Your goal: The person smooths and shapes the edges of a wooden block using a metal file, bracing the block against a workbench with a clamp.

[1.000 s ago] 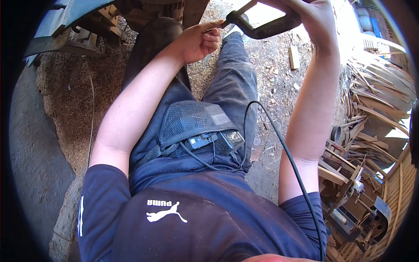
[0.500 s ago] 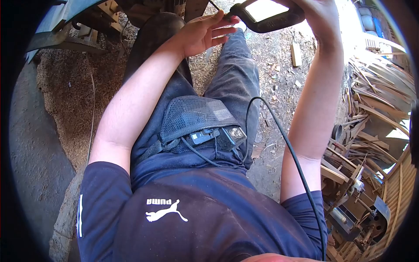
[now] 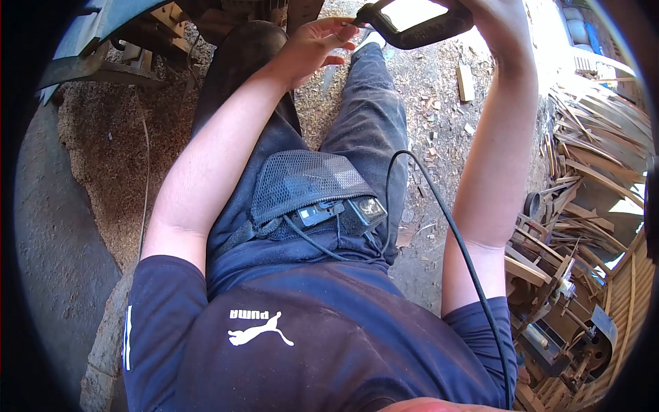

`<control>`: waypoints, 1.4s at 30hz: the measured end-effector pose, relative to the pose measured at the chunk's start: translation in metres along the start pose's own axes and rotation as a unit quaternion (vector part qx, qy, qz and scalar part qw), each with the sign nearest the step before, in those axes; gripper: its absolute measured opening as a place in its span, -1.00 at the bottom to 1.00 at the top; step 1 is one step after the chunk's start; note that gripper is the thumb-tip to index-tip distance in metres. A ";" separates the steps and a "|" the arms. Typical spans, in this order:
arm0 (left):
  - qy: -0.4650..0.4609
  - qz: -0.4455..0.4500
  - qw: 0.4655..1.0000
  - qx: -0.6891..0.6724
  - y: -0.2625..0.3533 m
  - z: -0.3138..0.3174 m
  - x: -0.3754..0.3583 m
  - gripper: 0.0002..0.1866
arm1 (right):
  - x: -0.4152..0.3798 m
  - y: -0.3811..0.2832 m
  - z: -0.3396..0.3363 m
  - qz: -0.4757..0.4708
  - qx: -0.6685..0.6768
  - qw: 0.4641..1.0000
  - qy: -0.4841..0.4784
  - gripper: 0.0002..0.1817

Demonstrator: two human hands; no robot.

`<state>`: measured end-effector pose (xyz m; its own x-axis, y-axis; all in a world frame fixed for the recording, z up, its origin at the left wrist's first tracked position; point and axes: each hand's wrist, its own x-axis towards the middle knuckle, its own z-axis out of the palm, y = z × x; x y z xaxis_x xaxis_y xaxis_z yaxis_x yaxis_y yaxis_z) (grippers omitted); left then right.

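A dark metal C-clamp (image 3: 429, 33) is held up at the top edge of the view, its upper part cut off. My right hand (image 3: 495, 24) grips its right end; most of those fingers lie out of the picture. At the clamp's left end, my left hand (image 3: 319, 49) pinches the screw end between thumb and forefinger, while its other fingers are loosely curled. Below, a black mesh pouch (image 3: 305, 180) with small electronic devices sits at my waist. A black cable (image 3: 446, 213) loops up from it past my right arm.
Wood chips and sawdust cover the ground, with a small wood block (image 3: 465, 83) on it. Thin wood offcuts (image 3: 590, 144) pile up at right, near metal machine parts (image 3: 566, 336). A wooden and metal structure (image 3: 110, 69) stands at upper left.
My left hand has turned and its fingers have curled in from a more spread pose, now pinching the clamp's end. The clamp has shifted slightly up and left.
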<state>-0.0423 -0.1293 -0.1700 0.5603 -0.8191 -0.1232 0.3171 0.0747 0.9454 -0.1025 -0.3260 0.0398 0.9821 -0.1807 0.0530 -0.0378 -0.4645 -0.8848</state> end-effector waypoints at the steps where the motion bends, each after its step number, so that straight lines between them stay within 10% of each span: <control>1: -0.011 -0.004 1.000 -0.020 -0.001 -0.001 0.001 -0.50 | 0.000 -0.001 0.000 0.002 0.000 1.000 -0.003 -0.66; 9: -0.003 -0.071 0.971 -0.227 -0.001 -0.006 0.001 -0.61 | 0.002 0.003 0.000 -0.015 0.007 1.000 -0.005 -0.68; 12: -0.194 0.018 0.919 -0.343 -0.015 -0.028 0.009 -0.52 | 0.001 0.000 -0.001 -0.008 0.003 1.000 -0.011 -0.68; 21: 0.030 -0.072 0.979 -0.188 0.002 -0.003 -0.001 -0.39 | 0.001 0.004 0.003 -0.018 0.019 1.000 0.007 -0.67; 42: 0.025 -0.076 0.964 -0.255 0.004 -0.008 0.005 -0.58 | 0.002 0.005 -0.003 -0.021 0.012 1.000 0.002 -0.66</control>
<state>-0.0321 -0.1287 -0.1692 0.5094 -0.8155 -0.2746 0.7264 0.2365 0.6453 -0.1014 -0.3316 0.0374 0.9822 -0.1645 0.0909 0.0070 -0.4510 -0.8925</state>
